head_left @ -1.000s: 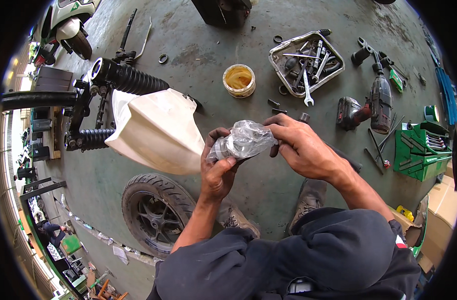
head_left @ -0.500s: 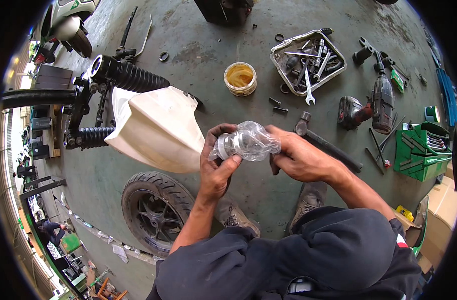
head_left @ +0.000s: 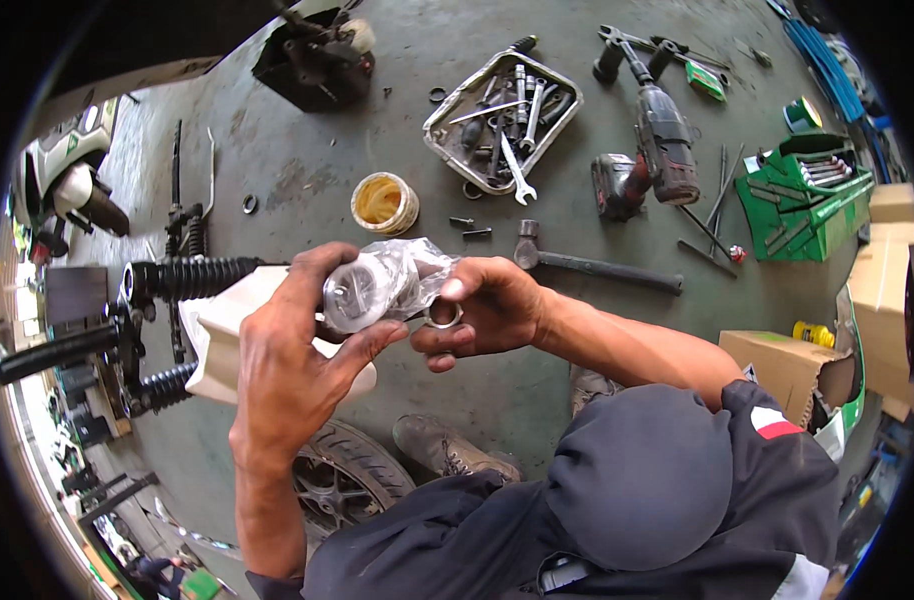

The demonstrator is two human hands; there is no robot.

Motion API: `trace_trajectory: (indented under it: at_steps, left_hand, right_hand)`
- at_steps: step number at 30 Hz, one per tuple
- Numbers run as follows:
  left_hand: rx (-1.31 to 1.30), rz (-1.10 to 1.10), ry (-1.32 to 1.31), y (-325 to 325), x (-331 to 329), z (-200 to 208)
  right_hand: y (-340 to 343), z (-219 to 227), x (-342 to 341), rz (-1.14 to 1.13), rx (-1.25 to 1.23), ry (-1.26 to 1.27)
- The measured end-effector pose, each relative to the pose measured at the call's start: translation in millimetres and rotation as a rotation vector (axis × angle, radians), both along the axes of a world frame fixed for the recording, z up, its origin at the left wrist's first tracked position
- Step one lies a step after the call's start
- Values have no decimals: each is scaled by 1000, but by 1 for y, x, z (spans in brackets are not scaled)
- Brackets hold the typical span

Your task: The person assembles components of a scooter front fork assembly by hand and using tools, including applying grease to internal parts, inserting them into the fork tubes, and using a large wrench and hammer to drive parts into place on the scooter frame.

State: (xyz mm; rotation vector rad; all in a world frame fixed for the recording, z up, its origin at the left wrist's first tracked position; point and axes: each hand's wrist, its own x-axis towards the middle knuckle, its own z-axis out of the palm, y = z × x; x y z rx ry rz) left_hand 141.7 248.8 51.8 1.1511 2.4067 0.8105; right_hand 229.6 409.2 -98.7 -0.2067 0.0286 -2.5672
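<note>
I'm placing everything off the white tub (head_left: 408,214) of amber paste, with sides as the person has them. Front fork (head_left: 192,276) with pale fender (head_left: 213,328): left of the tub, nearer the person. Spoked wheel (head_left: 382,470): well on the person's side of the tub, partly hidden. Green toolbox (head_left: 812,228): far right of it. Tool tray (head_left: 458,166): right and beyond it. Hammer (head_left: 609,273): right and a bit nearer, head toward the tub.

Both hands are on the near side of the tub. Left hand (head_left: 292,345) wraps the bagged part (head_left: 362,292), fingers over the far side, thumb along the near side. Its long axis lies roughly crosswise, rising a little away from the person to the right; round end points left, loose plastic right. Right hand (head_left: 497,308) curls round a metal ring (head_left: 443,314), opening facing up; I can't tell if its thumb pinches the plastic too. Smallest: two bolts (head_left: 476,235), just right of the tub.
</note>
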Motion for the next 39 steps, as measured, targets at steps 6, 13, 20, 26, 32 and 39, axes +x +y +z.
trace_trajectory:
  at_steps: [6, 13, 20, 26, 32, 39]
  left_hand:
    - [57, -79, 144, 10, 1, -5]
    - [52, -50, 324, 23, 5, 8]
    - [4, 77, 386, 31, -5, 32]
    - [177, 303, 364, 3, -24, 48]
    - [161, 439, 31, -33, -9, 24]
    - [29, 510, -307, -51, 29, -34]
  right_hand:
    - [-3, -2, 3, -44, -106, -78]
    - [-2, -7, 0, -84, -154, -62]
    - [7, -13, -6, -198, -95, -135]
    - [36, -19, -7, -414, 218, -480]
    - [109, -83, -34, -566, 718, -524]
    - [159, -152, -91, -783, 1772, -228]
